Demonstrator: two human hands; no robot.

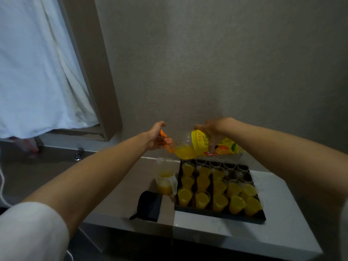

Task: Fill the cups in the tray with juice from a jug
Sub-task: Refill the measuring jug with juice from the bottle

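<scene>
The bottle [190, 148] I hold is clear plastic with a glossy yellow label [212, 146] and an orange plastic handle [165, 141]; my cups [202, 199] are thin clear plastic, the tray [220, 215] matt black, the counter [263, 232] smooth pale stone-like, the pouch [149, 206] dark cloth

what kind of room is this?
Likely a hotel or guest room, not a kitchen: a textured papered wall, a white curtain in a framed window, and a small stone-look counter holding the tray of juice cups.
</scene>
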